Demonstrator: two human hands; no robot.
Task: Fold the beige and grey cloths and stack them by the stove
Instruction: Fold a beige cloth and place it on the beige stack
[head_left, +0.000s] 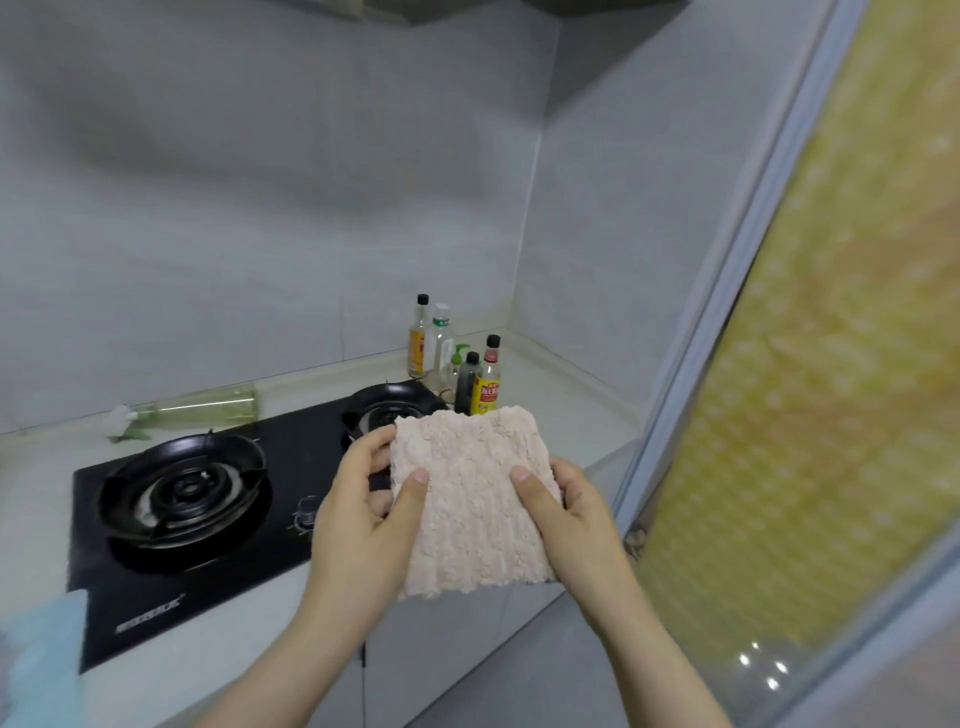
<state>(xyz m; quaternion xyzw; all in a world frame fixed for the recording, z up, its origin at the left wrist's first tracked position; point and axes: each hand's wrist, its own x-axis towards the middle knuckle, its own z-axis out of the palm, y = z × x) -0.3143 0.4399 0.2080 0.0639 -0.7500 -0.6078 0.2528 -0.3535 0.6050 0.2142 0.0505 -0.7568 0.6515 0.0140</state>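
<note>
At the near left edge a pale, blurred cloth (44, 644), likely the grey one, lies beside the stove (218, 561). The left hand (363, 514) and right hand (569, 512) each pinch a side of the seemingly folded beige cloth (472, 519), thumbs on top. Its long axis runs near-to-far, and bare counter (571, 421) lies just beyond it.

The cloth (470, 499) is showing a pinkish beige, its nubby pile running in faint ribs. The stove (291, 441) is gleaming black, with a small white logo (150, 613) near its front edge. The desk (561, 415) is looking off-white and the wall (260, 208) pale grey. One bottle (488, 382) is wearing a black cap and a yellow-and-red label; a lying bottle (208, 405) is glinting pale green. A second cloth (41, 649) is looking pale blue-grey. The window film (831, 364) is glowing yellow with pale dots.
</note>
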